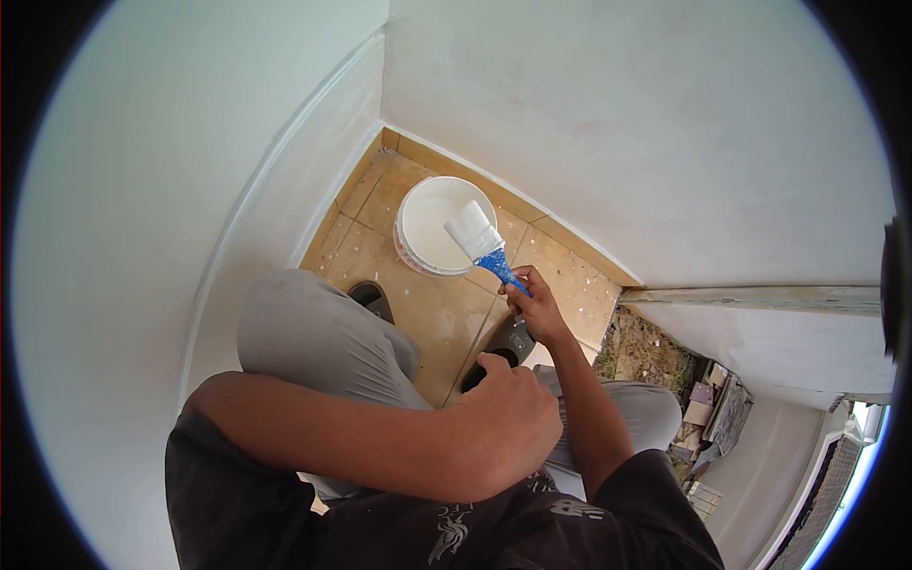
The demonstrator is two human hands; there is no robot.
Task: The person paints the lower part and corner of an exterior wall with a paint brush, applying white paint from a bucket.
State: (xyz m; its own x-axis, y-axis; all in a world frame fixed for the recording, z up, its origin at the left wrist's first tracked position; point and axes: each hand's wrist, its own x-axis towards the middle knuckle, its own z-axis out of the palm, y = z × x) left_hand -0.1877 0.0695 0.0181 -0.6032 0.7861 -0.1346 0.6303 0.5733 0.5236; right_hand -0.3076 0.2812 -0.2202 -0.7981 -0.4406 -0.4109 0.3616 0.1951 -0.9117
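Observation:
My right hand (532, 306) is closed around the blue handle of a paintbrush (493, 263). White paint coats the brush's bristles, and blotches of it mark the handle. The bristle end is held over the rim of a white bucket (408, 233), tilted up and to the left. Inside the bucket is white paint (432, 228). My left forearm crosses in front of my body, and my left hand (518, 404) is bent near my right forearm and knee. Its fingers are mostly turned out of sight, so whether it holds anything is hidden.
Tan floor tiles (437, 323) spotted with white lie under the bucket. Pale walls (608, 133) meet in a corner behind it, with a tan tile skirting (560, 233) along the base. My dark sandals (508, 342) are close by. Rubble and stacked tiles (703, 404) lie at right.

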